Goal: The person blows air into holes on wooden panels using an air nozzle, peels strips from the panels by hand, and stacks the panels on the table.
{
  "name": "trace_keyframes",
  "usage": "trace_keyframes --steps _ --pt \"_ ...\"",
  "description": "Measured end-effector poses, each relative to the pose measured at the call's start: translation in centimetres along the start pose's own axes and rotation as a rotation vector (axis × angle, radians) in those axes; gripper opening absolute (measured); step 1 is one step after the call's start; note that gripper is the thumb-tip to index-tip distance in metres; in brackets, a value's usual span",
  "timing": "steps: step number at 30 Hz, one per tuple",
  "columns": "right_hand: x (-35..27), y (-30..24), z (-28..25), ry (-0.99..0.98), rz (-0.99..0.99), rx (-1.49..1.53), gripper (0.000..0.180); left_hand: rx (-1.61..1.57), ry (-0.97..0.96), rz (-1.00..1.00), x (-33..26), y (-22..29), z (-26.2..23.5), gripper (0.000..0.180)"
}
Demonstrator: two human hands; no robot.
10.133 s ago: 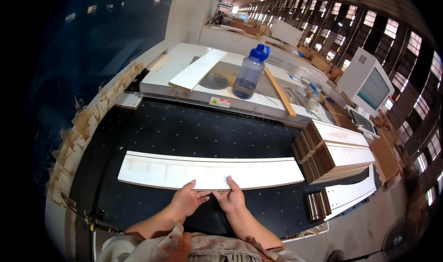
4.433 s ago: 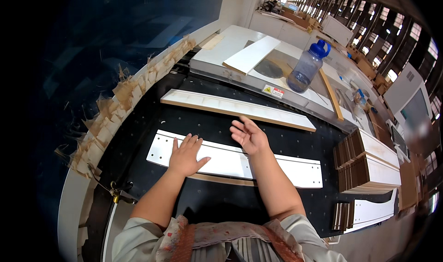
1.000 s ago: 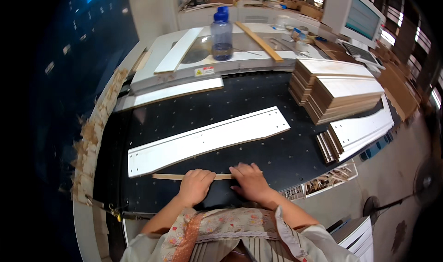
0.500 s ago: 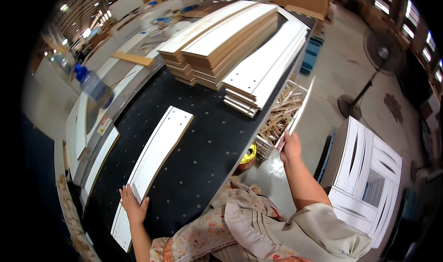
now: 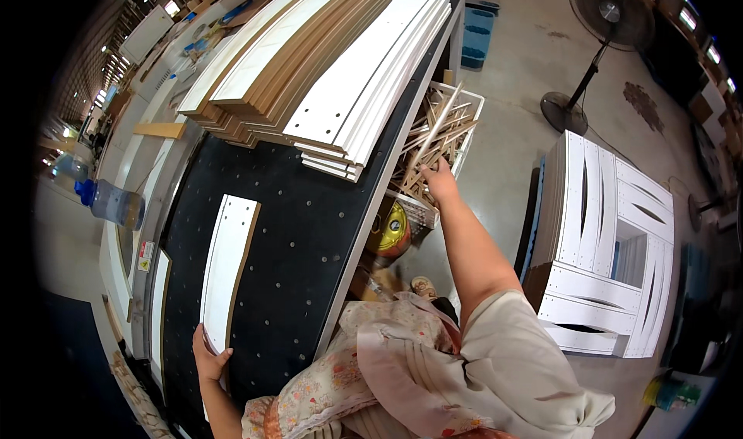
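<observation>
My left hand (image 5: 209, 355) is at the near end of a white curved board (image 5: 226, 273) on the black worktable (image 5: 290, 245). Its fingers wrap the board's left edge while the thumb reaches across toward the right edge. Off the table's right side, my right hand (image 5: 439, 182) is closed at the lower part of a thin pale strip (image 5: 439, 126). Below the strip, a white basket (image 5: 469, 133) holds many thin wooden offcuts. Some of my right fingertips are hidden among the strips.
Stacks of white-faced boards (image 5: 279, 60) and notched white boards (image 5: 364, 68) fill the table's far end. A blue-capped bottle (image 5: 116, 203) leans at the left. Right of me stand a pile of white slatted panels (image 5: 573, 207) and a floor fan (image 5: 592, 75).
My right hand has moved left and forward, bringing the strip over the basket. My left hand, spread on the board before, now grips its edge. The view has shifted.
</observation>
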State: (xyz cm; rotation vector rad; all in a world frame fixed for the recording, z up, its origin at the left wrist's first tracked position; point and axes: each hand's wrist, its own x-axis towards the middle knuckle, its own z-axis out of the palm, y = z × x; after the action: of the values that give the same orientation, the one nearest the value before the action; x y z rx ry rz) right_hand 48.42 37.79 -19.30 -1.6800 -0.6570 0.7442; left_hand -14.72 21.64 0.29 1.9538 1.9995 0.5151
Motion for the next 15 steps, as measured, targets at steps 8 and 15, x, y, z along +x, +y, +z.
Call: trace_keyframes --steps 8,15 --pt "-9.2 -3.1 -4.8 -0.643 0.278 0.315 0.029 0.437 0.251 -0.012 -2.6 5.0 0.2 0.098" --pt "-17.5 -17.3 1.3 -1.751 -0.552 0.349 0.027 0.723 0.465 -0.084 -4.6 7.9 1.9 0.092"
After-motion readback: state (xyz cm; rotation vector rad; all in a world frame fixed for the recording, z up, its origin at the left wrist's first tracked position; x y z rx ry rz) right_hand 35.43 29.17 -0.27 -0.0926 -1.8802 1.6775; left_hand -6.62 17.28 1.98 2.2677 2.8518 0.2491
